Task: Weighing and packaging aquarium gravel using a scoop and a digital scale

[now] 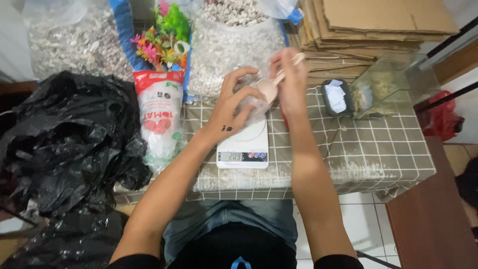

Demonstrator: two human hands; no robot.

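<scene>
Black bags [64, 144] left; red-white pouch [160, 112] beside scale [244, 147].

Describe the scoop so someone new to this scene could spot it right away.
Start at the checked tablecloth and find the white kitchen scale near its front edge. Directly above the scale, the right hand holds a small pale pink plastic scoop, tipped toward the clear bag in the left hand. It is the only pink utensil there.
</scene>
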